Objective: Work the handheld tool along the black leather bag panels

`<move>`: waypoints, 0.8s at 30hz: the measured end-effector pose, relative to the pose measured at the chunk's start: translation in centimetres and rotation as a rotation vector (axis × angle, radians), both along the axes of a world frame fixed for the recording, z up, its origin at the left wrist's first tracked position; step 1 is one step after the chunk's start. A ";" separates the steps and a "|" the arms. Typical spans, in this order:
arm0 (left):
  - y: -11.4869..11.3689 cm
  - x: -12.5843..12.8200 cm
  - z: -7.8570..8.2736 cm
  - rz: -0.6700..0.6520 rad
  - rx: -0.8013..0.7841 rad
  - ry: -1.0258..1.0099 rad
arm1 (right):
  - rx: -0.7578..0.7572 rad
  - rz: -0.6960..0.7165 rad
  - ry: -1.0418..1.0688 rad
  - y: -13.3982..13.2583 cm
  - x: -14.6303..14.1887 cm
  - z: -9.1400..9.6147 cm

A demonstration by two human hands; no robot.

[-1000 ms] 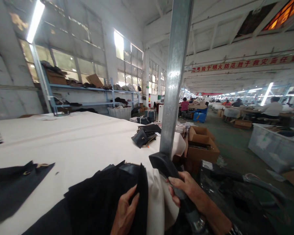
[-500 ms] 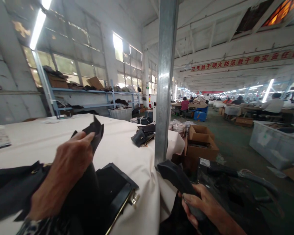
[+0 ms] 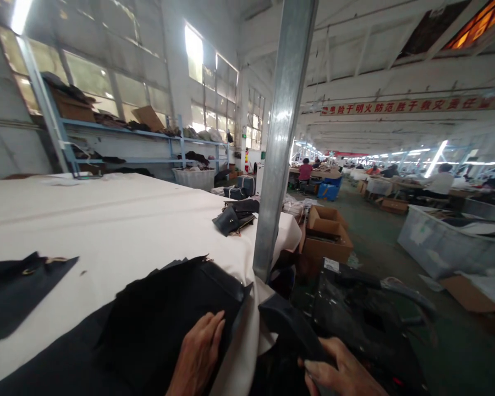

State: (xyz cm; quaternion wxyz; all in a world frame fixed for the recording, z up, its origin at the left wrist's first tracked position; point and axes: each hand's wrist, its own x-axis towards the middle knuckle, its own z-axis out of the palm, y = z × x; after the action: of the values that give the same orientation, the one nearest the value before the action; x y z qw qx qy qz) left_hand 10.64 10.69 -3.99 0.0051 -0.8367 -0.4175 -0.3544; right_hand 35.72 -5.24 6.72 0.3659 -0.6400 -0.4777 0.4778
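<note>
Head view: white table (image 3: 119, 220) in factory hall; fingers (image 3: 212, 324) flat on black pieces (image 3: 165, 313).

My left hand (image 3: 198, 357) has dropped from where I had it raised with a black scrap and now lies flat on the stack of black pieces (image 3: 165, 313). My right hand (image 3: 342, 371) has slid lower on the dark strap (image 3: 291, 333).
</note>
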 end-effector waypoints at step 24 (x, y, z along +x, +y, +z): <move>0.8 -0.9 -0.9 -0.033 -0.003 -0.250 | 0.041 0.039 0.146 9.5 -3.6 -2.3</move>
State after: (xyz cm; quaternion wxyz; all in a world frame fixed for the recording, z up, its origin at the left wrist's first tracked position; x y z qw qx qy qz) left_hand 9.75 11.53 -4.85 -0.0542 -0.7926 -0.4018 -0.4554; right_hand 32.12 4.26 4.37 0.4034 -0.5864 -0.4718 0.5203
